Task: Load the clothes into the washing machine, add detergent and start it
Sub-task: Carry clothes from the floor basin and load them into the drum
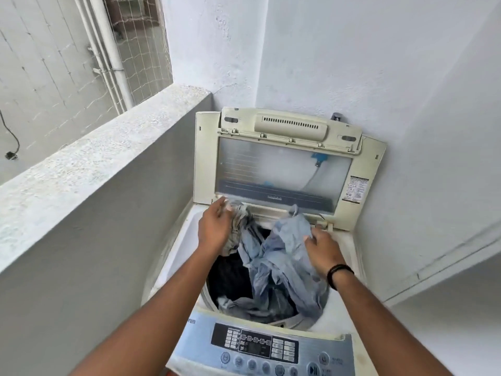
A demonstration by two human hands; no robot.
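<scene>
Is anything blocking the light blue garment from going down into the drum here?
Nothing visible does. The lid stands raised at the back, the drum mouth is open, and the light blue garment, held by both hands, already hangs into it over dark clothes.

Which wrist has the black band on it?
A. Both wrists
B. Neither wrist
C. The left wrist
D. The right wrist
D: the black band circles the wrist just behind the right hand, which rests on the light blue garment over the washing machine drum, while the wrist behind the left hand is bare.
</scene>
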